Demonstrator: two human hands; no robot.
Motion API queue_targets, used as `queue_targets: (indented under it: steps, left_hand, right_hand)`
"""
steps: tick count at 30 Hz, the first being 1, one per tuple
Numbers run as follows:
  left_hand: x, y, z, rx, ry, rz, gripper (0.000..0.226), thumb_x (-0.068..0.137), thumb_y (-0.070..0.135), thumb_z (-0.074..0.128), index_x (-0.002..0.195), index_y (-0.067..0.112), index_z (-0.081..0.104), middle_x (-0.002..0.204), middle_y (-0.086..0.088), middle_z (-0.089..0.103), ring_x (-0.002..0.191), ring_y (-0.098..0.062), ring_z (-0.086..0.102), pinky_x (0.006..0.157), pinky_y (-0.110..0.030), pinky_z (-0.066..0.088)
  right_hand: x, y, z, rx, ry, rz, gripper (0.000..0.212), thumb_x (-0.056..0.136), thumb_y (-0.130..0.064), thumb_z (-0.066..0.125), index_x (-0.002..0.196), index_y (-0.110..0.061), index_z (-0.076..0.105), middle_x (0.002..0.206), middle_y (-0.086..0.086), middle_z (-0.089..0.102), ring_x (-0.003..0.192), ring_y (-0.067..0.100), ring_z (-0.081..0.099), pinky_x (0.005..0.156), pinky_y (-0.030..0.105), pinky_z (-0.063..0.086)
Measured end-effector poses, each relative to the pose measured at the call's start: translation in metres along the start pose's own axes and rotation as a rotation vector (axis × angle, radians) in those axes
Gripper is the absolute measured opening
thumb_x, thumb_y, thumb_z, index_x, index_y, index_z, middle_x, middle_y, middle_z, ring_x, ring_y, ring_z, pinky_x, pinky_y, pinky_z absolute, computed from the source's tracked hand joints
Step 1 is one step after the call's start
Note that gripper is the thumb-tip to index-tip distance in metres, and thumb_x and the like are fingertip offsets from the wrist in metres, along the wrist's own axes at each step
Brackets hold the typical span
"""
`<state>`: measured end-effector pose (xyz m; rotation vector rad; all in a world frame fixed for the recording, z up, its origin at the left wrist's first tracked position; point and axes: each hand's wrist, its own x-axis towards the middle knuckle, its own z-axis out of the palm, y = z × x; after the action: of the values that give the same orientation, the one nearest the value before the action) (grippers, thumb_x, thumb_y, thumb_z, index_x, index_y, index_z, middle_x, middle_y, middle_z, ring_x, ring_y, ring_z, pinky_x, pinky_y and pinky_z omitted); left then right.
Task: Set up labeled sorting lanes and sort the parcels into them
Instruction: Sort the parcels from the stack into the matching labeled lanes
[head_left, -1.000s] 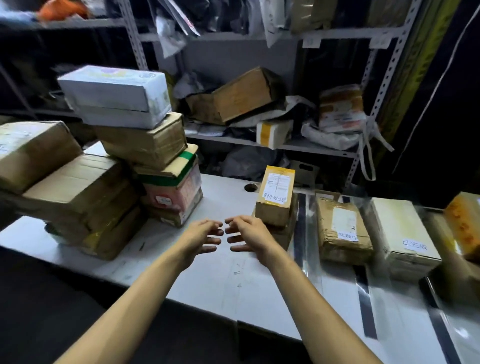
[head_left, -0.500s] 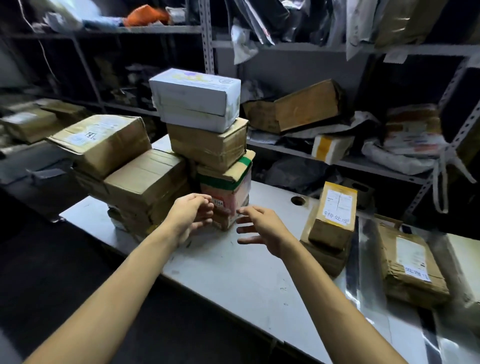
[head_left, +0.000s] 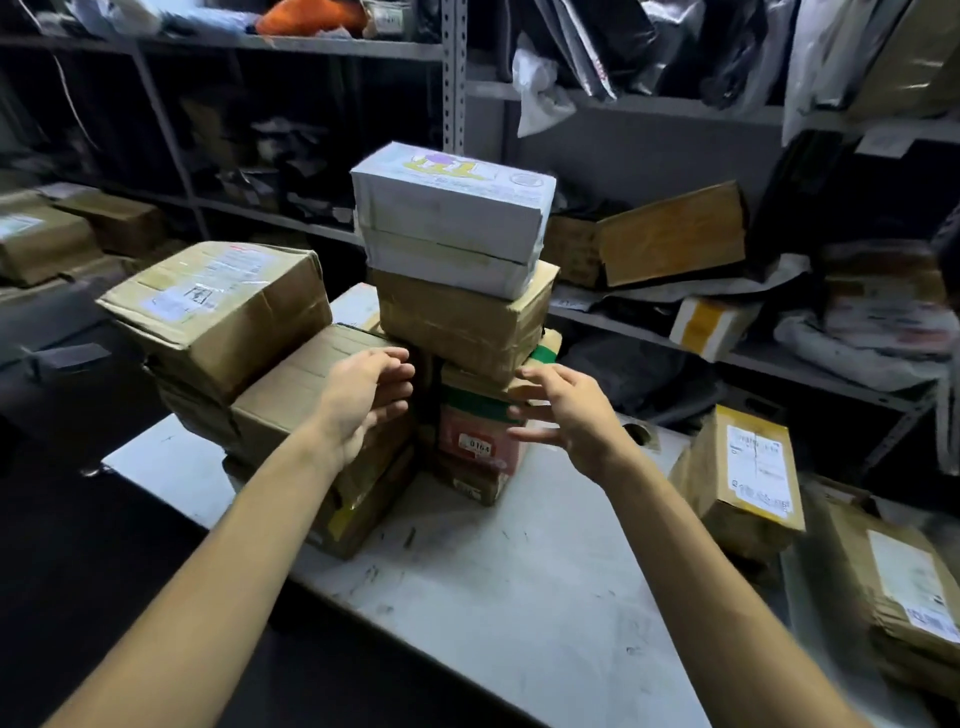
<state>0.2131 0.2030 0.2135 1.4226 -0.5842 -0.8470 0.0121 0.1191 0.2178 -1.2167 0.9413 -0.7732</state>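
Note:
A stack of parcels stands on the white table (head_left: 467, 582): a white box (head_left: 452, 218) on top, a brown carton (head_left: 462, 322) under it, and a red box with green tape (head_left: 478, 431) below. My left hand (head_left: 363, 400) hovers open at the stack's left side, just below the brown carton. My right hand (head_left: 566, 415) is open at the stack's right, in front of the red box. Neither hand holds anything. A second pile of brown cartons (head_left: 218, 306) sits to the left.
A yellow-edged labeled parcel (head_left: 748, 467) and another brown labeled parcel (head_left: 904, 587) lie on the table's right. Metal shelving (head_left: 454, 67) behind holds bags and tipped cartons (head_left: 670, 234). The floor at left is dark.
The view has swung left and closer to the parcel stack. Both hands have risen from the table toward the stack and spread apart on either side of it.

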Motion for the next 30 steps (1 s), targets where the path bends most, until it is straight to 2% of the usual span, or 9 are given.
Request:
queue_targets:
  steps: [3, 6, 10, 13, 17, 20, 24, 27, 30]
  left_hand:
    - [0.027, 0.014, -0.002, 0.002, 0.038, 0.027, 0.022, 0.100, 0.014, 0.043, 0.096, 0.017, 0.065, 0.096, -0.005, 0.066, 0.095, -0.022, 0.063, 0.072, -0.030, 0.051]
    - [0.053, 0.028, 0.002, -0.026, 0.082, 0.038, 0.020, 0.101, 0.011, 0.043, 0.097, 0.018, 0.062, 0.095, -0.003, 0.066, 0.090, -0.019, 0.064, 0.071, -0.028, 0.052]
    - [0.089, 0.050, 0.008, -0.114, 0.153, 0.095, 0.017, 0.097, 0.006, 0.047, 0.102, 0.015, 0.060, 0.084, -0.001, 0.064, 0.076, -0.015, 0.063, 0.072, -0.031, 0.053]
    - [0.114, 0.067, 0.010, -0.125, 0.180, 0.153, 0.017, 0.092, 0.011, 0.052, 0.105, 0.018, 0.060, 0.084, 0.001, 0.065, 0.067, -0.009, 0.063, 0.060, -0.025, 0.052]
    - [0.136, 0.084, 0.015, -0.103, 0.222, 0.249, 0.041, 0.083, 0.031, 0.057, 0.124, 0.028, 0.057, 0.107, 0.001, 0.058, 0.097, -0.015, 0.054, 0.075, -0.026, 0.043]
    - [0.142, 0.087, 0.022, -0.089, 0.163, 0.291, 0.049, 0.085, 0.049, 0.053, 0.124, 0.022, 0.058, 0.120, -0.005, 0.062, 0.107, -0.017, 0.056, 0.085, -0.032, 0.044]
    - [0.146, 0.087, 0.030, -0.088, 0.149, 0.365, 0.043, 0.090, 0.055, 0.059, 0.122, 0.026, 0.057, 0.111, 0.012, 0.066, 0.100, 0.002, 0.061, 0.089, -0.022, 0.050]
    - [0.151, 0.084, 0.033, -0.014, 0.209, 0.433, 0.050, 0.083, 0.062, 0.064, 0.120, 0.029, 0.057, 0.118, 0.007, 0.065, 0.107, -0.002, 0.061, 0.091, -0.021, 0.047]
    - [0.153, 0.086, 0.035, -0.067, 0.221, 0.466, 0.041, 0.088, 0.048, 0.067, 0.119, 0.022, 0.056, 0.112, 0.006, 0.066, 0.097, 0.002, 0.061, 0.084, -0.016, 0.046]
  right_hand:
    - [0.026, -0.012, 0.003, 0.007, 0.025, -0.044, 0.020, 0.101, -0.019, 0.055, 0.109, -0.005, 0.067, 0.108, 0.019, 0.067, 0.095, 0.031, 0.069, 0.064, 0.037, 0.063]
    - [0.055, -0.026, -0.002, 0.041, 0.071, -0.089, 0.021, 0.101, -0.021, 0.056, 0.108, -0.005, 0.068, 0.114, 0.022, 0.069, 0.105, 0.035, 0.069, 0.060, 0.035, 0.061]
    - [0.096, -0.053, -0.011, 0.106, 0.156, -0.142, 0.017, 0.102, -0.022, 0.052, 0.099, -0.013, 0.066, 0.097, 0.014, 0.067, 0.091, 0.026, 0.066, 0.058, 0.034, 0.059]
    - [0.122, -0.070, -0.013, 0.133, 0.191, -0.164, 0.016, 0.100, -0.028, 0.054, 0.101, -0.015, 0.063, 0.093, 0.008, 0.064, 0.085, 0.023, 0.063, 0.065, 0.039, 0.061]
    - [0.142, -0.086, -0.006, 0.111, 0.187, -0.157, 0.028, 0.098, -0.042, 0.054, 0.114, -0.019, 0.061, 0.098, 0.002, 0.068, 0.084, 0.018, 0.066, 0.078, 0.042, 0.062]
    - [0.146, -0.094, 0.001, 0.076, 0.141, -0.140, 0.046, 0.096, -0.053, 0.052, 0.125, -0.019, 0.060, 0.107, 0.002, 0.069, 0.087, 0.015, 0.068, 0.068, 0.033, 0.059]
    - [0.145, -0.100, 0.005, 0.049, 0.147, -0.121, 0.050, 0.092, -0.063, 0.051, 0.121, -0.024, 0.062, 0.107, -0.002, 0.067, 0.096, 0.017, 0.067, 0.072, 0.035, 0.058]
    - [0.141, -0.100, 0.006, 0.028, 0.179, -0.120, 0.054, 0.090, -0.062, 0.056, 0.121, -0.019, 0.063, 0.111, 0.002, 0.067, 0.095, 0.019, 0.069, 0.072, 0.035, 0.060]
    - [0.136, -0.106, 0.004, -0.002, 0.184, -0.147, 0.059, 0.083, -0.065, 0.061, 0.121, -0.020, 0.064, 0.117, 0.005, 0.068, 0.098, 0.020, 0.069, 0.079, 0.040, 0.060]
